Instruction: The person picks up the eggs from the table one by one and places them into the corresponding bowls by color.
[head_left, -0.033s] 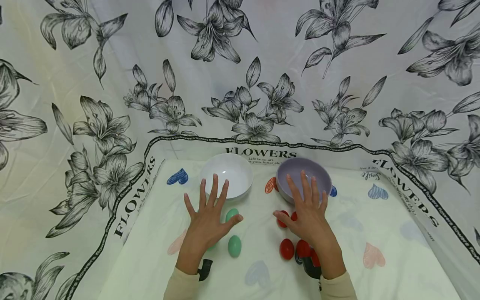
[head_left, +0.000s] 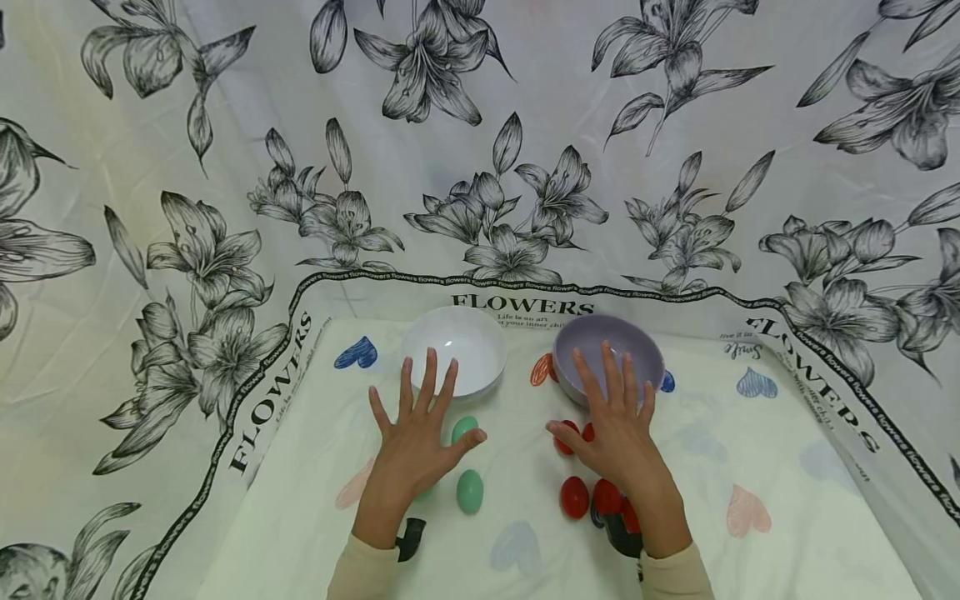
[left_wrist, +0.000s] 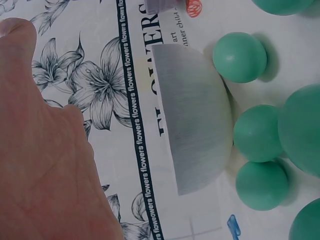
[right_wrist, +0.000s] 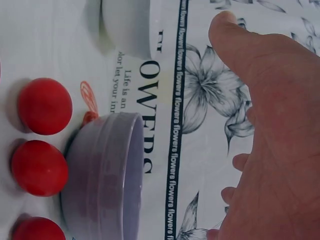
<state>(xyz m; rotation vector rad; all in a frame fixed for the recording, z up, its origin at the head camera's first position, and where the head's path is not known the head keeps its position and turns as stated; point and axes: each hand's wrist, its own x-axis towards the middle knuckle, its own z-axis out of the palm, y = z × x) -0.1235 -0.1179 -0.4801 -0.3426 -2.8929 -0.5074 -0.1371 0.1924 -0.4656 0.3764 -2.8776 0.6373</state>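
Note:
My left hand is held with its fingers spread, over green eggs and just in front of a white bowl. To its right, my right hand spreads its fingers across the view of a purple bowl, with red eggs below and beside it. Neither hand holds anything. The left wrist view has several green eggs beside the white bowl. Red eggs lie near the purple bowl in the right wrist view. Both hands partly cover eggs in the head view.
A pale cloth with printed hearts covers the table. Behind it, a white curtain with black lily drawings rises at the back and sides. Black wrist mounts show at both wrists.

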